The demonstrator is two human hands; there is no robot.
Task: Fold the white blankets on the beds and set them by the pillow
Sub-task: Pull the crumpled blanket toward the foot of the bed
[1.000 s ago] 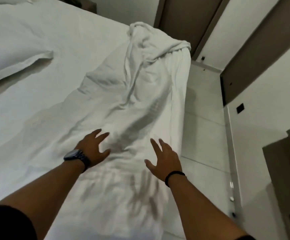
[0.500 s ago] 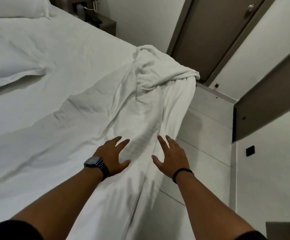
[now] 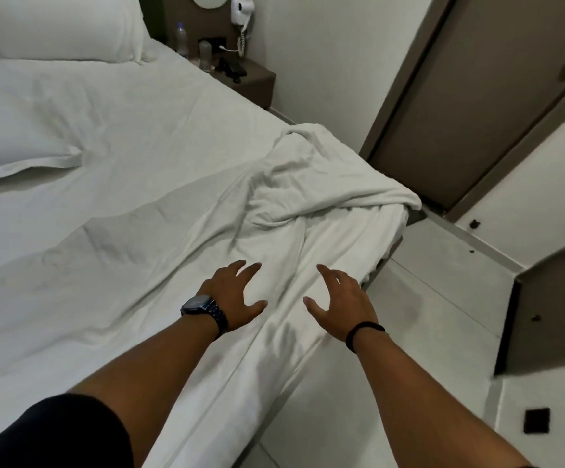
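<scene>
I see my left hand and right hand spread wide and empty over the white blanket, bunched unfolded at one o'clock by the bed edge; folding looks barely begun, pillow far off at eleven

White blanket, unfolded, rumpled, bunched in a heap beyond both hands, flatter length running under them along bed edge, pillow far beyond left hand
</scene>
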